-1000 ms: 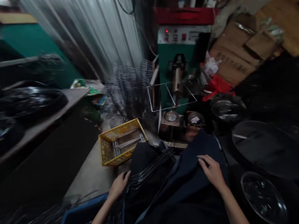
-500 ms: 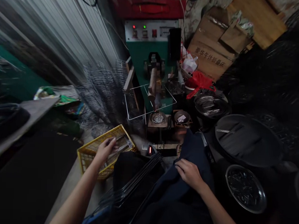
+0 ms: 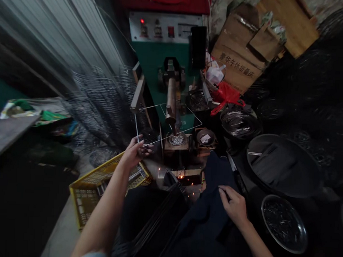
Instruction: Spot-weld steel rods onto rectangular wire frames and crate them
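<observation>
My left hand (image 3: 135, 152) is raised in front of the green welding machine (image 3: 162, 64), fingers closed on the near left corner of a thin rectangular wire frame (image 3: 167, 122) that lies under the machine's brass electrode arm (image 3: 170, 100). Small sparks (image 3: 182, 176) glow below the machine's base. My right hand (image 3: 234, 205) rests on the dark cloth (image 3: 208, 216) over my lap, fingers loosely curled and pressing on the fabric. A yellow plastic crate (image 3: 102, 186) with metal rods stands on the floor under my left arm.
Stacks of wire racks (image 3: 102, 100) lean at the left of the machine. Two small dishes (image 3: 205, 137) sit at its base. Dark round pans (image 3: 282, 164) and a bowl of small metal parts (image 3: 283, 223) stand at right. Cardboard boxes (image 3: 241, 59) and a red bag (image 3: 226, 94) are behind.
My left hand rose from the yellow crate to the wire frame at the machine and gripped its corner. Sparks now show below the machine. The view shifted; my right hand stays on the cloth.
</observation>
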`<act>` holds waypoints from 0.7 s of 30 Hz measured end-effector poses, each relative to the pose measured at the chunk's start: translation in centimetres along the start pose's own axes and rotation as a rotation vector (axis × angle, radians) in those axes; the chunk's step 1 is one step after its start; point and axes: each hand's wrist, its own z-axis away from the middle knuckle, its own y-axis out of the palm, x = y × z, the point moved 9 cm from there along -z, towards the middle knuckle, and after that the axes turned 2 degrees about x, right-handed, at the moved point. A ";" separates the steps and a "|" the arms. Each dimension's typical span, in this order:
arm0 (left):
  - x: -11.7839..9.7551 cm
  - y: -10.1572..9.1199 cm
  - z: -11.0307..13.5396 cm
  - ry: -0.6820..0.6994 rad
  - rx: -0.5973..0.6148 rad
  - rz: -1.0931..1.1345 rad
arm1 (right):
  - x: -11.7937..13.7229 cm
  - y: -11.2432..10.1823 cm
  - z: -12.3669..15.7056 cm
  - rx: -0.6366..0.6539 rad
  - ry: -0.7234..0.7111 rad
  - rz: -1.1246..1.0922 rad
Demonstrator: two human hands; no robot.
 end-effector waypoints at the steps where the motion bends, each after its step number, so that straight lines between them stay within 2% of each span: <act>1: 0.0 0.1 0.4 -0.005 0.006 -0.001 | 0.0 0.1 -0.1 -0.034 -0.006 0.017; 5: -0.1 0.0 2.1 0.063 -0.023 0.013 | 0.5 0.7 -0.3 -0.066 -0.059 0.076; 8: 0.5 0.0 3.2 0.088 -0.018 0.027 | 1.0 0.9 -0.3 -0.055 -0.105 0.113; 16: 2.7 -0.2 6.1 0.074 -0.016 0.077 | 2.3 2.3 -0.7 0.069 -0.190 0.171; 21: 3.5 -0.1 9.0 0.061 -0.011 0.076 | 2.7 2.8 -0.9 0.071 -0.208 0.192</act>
